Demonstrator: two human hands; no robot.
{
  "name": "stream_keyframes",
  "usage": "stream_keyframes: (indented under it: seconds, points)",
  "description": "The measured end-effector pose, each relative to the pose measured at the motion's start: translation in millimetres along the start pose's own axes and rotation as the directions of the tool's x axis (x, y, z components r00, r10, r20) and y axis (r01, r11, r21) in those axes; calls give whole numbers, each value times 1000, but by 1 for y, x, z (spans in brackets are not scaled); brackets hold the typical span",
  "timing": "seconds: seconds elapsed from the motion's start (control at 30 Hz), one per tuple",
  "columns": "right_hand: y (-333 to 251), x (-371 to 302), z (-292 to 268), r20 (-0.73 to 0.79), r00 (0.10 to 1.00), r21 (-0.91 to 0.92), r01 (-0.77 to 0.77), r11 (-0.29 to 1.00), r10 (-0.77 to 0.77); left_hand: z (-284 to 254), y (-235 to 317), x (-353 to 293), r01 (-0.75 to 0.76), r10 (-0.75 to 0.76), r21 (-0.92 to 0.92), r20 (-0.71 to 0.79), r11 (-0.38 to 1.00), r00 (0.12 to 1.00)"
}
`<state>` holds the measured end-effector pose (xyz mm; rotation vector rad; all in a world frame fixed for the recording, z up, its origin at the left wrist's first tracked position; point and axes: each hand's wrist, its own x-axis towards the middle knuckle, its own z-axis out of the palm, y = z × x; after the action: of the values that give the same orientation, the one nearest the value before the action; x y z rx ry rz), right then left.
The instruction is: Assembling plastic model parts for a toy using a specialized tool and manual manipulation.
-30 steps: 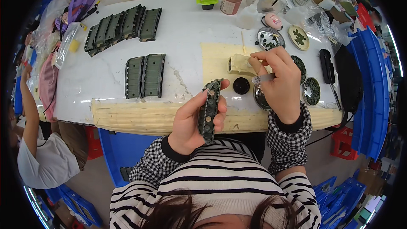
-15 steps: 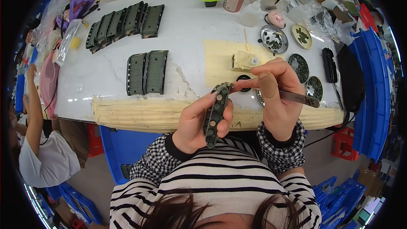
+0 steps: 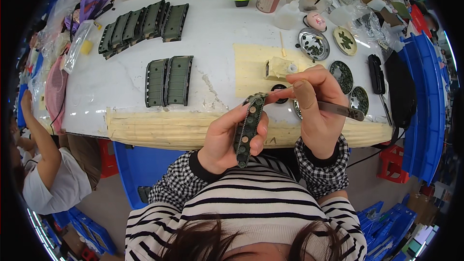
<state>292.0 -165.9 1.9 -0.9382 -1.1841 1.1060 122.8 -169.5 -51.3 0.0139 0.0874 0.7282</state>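
My left hand [image 3: 220,137] is closed round a narrow dark green toy tank hull [image 3: 249,128], which stands nearly upright with its row of round wheels toward me. My right hand [image 3: 319,121] pinches metal tweezers [image 3: 342,110] between thumb and fingers. Their thin tips reach left to the hull's upper end; whether they grip a small part there is too fine to tell. Just behind my right fingers sit a small round black container [image 3: 279,88] and a beige taped block [image 3: 278,69] with a white nozzle-like piece.
Two green hulls [image 3: 179,81] lie mid-table, with a row of several more [image 3: 140,21] farther back. Round tins [image 3: 340,77] of small green parts and a cream lid [image 3: 344,42] stand at right. Blue bins [image 3: 420,106] flank the table's right edge. Another person [image 3: 55,179] sits at left.
The hull in my left hand has turned and shifted very slightly to the right. My right hand and the tweezers barely move. The other person's arm at left has shifted.
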Motion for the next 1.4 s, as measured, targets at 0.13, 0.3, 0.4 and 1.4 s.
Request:
stream_keyframes:
  seconds: [0.13, 0.3, 0.4, 1.4]
  points:
    - [-1, 1, -2, -128, 992, -14, 13, 1000, -15, -2, 1, -1, -7, 5, 38, 34, 999, 999]
    - [16, 20, -30, -200, 927, -617, 132, 775, -318, 8, 12, -5, -153, 154, 362, 26, 920, 988]
    - [18, 24, -29, -43, 911, -799, 214, 561, -409, 15, 13, -6, -204, 261, 506, -44, 838, 964]
    - [7, 0, 3, 65, 983, -148, 180, 972, -172, 17, 7, -10, -178, 463, 976, 101, 126, 881]
